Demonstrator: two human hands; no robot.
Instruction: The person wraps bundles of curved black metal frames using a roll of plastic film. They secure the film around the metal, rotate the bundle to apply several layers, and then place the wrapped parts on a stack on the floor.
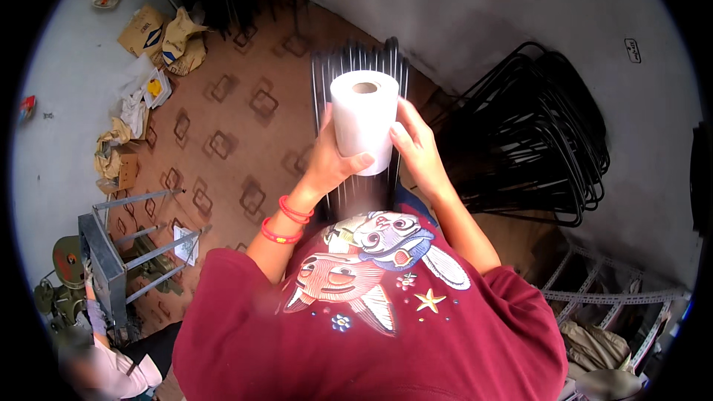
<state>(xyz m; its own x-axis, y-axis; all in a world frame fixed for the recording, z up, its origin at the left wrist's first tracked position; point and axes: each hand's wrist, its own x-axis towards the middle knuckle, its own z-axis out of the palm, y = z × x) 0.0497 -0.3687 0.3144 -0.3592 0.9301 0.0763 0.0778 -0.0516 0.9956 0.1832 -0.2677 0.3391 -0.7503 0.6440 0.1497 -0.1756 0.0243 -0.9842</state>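
Upright in front of my chest is a roll of white plastic wrap (pixel 364 122) with a cardboard core showing at its top. My left hand (pixel 332 156) is closed round its left side, the thumb lying across the lower front. On the opposite side, my right hand (pixel 420 150) grips the roll with its fingers bent behind it. Below and beyond the roll runs a bundle of bent black metal tubes (pixel 321 70), side by side. I cannot tell whether the roll touches the tubes.
Many black tube frames (pixel 535 134) lean on the wall to the right. A perforated metal rack (pixel 616 297) stands at lower right. On the left are a grey metal stool frame (pixel 104 252), cardboard boxes (pixel 141 31) and a person (pixel 111 371). Patterned carpet (pixel 223 111) covers the floor.
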